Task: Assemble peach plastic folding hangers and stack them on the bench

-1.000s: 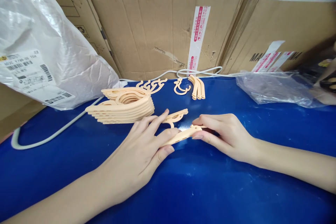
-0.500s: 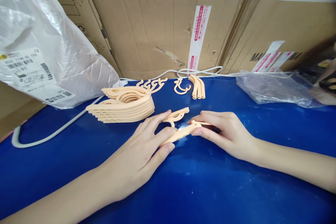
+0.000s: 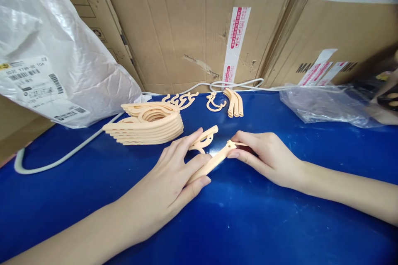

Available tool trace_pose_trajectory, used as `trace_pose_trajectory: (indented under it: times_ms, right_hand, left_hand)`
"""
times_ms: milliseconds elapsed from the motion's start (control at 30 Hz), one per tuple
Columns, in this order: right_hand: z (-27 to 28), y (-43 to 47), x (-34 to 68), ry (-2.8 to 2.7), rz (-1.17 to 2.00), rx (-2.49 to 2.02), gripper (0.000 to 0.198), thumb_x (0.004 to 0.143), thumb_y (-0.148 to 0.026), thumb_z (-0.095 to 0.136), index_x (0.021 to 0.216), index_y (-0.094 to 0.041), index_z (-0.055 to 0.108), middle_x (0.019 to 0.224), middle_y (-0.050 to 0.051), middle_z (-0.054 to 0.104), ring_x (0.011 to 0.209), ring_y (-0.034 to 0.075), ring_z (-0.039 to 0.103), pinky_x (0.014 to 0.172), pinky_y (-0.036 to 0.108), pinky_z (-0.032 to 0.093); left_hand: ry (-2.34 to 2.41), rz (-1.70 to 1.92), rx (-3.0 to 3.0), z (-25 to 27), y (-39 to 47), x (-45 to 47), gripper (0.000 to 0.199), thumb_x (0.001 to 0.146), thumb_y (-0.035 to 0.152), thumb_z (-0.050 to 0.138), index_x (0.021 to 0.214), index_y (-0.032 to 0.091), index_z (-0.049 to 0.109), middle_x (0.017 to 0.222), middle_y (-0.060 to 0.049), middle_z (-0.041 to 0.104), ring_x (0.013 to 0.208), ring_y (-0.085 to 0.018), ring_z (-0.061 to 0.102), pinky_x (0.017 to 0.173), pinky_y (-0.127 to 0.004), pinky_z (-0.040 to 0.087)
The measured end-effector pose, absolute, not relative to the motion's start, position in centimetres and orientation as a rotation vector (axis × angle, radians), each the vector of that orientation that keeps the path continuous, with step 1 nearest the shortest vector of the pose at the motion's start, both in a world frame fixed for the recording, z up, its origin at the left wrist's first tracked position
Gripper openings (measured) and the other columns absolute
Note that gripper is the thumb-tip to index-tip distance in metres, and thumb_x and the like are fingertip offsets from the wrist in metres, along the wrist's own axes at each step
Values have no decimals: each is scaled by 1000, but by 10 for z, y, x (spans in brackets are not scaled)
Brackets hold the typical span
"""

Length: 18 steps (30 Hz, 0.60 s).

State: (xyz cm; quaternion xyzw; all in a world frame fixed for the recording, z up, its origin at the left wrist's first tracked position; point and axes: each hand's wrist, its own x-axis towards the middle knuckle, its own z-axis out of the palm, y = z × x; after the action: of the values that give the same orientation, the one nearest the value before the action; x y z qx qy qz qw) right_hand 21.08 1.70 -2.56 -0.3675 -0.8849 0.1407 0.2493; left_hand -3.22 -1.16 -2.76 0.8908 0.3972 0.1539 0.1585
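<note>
My left hand (image 3: 175,174) is closed around a beige plastic hanger body (image 3: 211,165), held tilted above the blue table, its curved inner part showing beyond my fingers. My right hand (image 3: 269,155) pinches a slim beige hanger piece (image 3: 239,144) against the near tip of that body; most of this piece is hidden by my fingers. Left of my hands, a stack of matching hanger bodies (image 3: 146,130) lies flat. Behind it sit several small beige hooks (image 3: 180,100), with more hooks (image 3: 215,102) farther right. Beside those lie several short curved hanger arms (image 3: 235,103).
Cardboard boxes (image 3: 174,33) stand along the back of the blue table (image 3: 248,223). A white plastic mailer bag (image 3: 68,62) leans at the left, with a white cable (image 3: 62,170) looping from under it. Clear plastic bags (image 3: 329,103) lie at the back right.
The hanger body has turned in my left hand, so its near arm slants more steeply and its far part has shifted left. My right hand keeps its pinch at the tip.
</note>
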Motion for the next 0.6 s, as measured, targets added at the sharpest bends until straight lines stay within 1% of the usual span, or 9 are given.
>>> trace_pose_trajectory:
  times_ms: [133, 367, 467, 600]
  right_hand:
    - [-26, 15, 211, -2462, 77, -939, 35, 100, -42, 36, 84, -16, 53, 68, -1, 61, 53, 9, 56, 49, 20, 37]
    - [-28, 14, 211, -2510, -325, -926, 44, 101, -41, 29, 77, -16, 55, 62, -1, 57, 50, 9, 54, 46, 23, 33]
    - [-28, 15, 211, -2513, -505, -894, 43, 101, -40, 30, 74, -17, 54, 61, -2, 55, 50, 10, 52, 47, 24, 32]
    - [-26, 17, 212, -2502, -693, -831, 39, 100, -39, 35, 73, -18, 55, 61, -2, 54, 53, 12, 51, 51, 25, 34]
  left_hand:
    - [1122, 445, 2567, -28, -12, -33, 30, 99, 34, 36, 124, 29, 51, 155, -3, 18, 139, -27, 24, 110, -50, 31]
    - [1085, 469, 2583, -32, -10, -35, 29, 98, 33, 39, 123, 28, 53, 155, -2, 20, 137, -28, 29, 110, -50, 33]
    - [1077, 491, 2595, -33, -9, -35, 28, 98, 32, 40, 122, 27, 53, 154, -4, 22, 136, -29, 31, 109, -50, 34]
    - [1073, 470, 2616, -33, -8, -35, 29, 98, 33, 38, 123, 27, 52, 154, -4, 21, 136, -27, 29, 110, -49, 32]
